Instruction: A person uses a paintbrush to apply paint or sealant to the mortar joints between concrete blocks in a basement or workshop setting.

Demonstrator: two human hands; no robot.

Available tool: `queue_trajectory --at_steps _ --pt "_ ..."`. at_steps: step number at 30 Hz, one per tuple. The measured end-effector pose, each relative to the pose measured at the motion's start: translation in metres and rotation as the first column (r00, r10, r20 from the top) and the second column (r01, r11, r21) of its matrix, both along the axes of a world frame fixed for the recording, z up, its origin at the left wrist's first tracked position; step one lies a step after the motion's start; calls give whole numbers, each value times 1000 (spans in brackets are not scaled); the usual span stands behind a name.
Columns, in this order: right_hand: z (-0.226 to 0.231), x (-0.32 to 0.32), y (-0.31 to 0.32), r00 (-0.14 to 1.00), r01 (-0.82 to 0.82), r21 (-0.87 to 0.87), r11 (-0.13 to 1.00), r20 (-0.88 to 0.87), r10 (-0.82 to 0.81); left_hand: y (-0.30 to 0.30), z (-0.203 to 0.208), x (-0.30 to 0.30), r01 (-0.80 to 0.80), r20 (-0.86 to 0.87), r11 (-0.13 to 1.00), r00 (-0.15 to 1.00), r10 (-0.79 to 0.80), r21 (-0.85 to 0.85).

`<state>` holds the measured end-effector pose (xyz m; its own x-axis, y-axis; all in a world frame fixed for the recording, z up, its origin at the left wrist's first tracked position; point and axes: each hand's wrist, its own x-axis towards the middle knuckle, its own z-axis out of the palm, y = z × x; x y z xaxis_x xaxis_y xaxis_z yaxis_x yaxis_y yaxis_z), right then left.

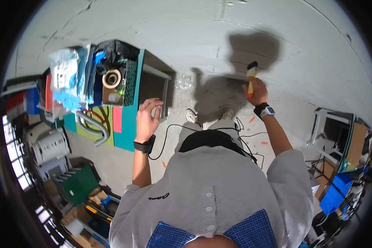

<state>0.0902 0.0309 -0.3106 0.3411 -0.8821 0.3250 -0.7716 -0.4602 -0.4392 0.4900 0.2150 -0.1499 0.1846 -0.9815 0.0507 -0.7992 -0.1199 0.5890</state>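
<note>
My right hand (258, 91) is wrapped round the handle of a paintbrush (251, 78). Its dark bristles point up toward the pale wall (186, 29), where a shadow falls close by; whether the bristles touch the wall I cannot tell. My left hand (149, 118) hangs beside the teal table's edge with fingers loosely curled and apart, and nothing shows in it. Nearest to that hand are the table (130, 120) and a pink sheet (117, 119) lying on it.
On the table stand a patterned box (130, 82) with a tape roll (111, 78), plastic packages (68, 72) and a bent grey tube (96, 126). A black cable (166, 138) runs round my legs. A white-framed stand (318, 126) is at right; a green crate (76, 186) sits lower left.
</note>
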Motion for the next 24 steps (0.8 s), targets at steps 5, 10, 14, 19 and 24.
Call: queue_trajectory --at_steps 5,10,14,19,24 --pt "18 120 -15 930 -364 61 929 -28 366 35 -17 37 -90 -13 996 996 90 4" --pt "14 241 -33 852 -512 78 855 -76 517 85 -42 79 -241 -96 970 965 243 31" --pt "7 320 -46 813 -558 107 823 -128 568 118 -64 111 -326 -95 941 938 334 85" --pt "-10 369 -58 833 -519 51 853 -196 518 125 -77 141 -298 -132 945 940 316 138" --pt "13 351 -55 870 -402 80 912 -277 408 98 -88 159 -176 -226 974 952 205 140"
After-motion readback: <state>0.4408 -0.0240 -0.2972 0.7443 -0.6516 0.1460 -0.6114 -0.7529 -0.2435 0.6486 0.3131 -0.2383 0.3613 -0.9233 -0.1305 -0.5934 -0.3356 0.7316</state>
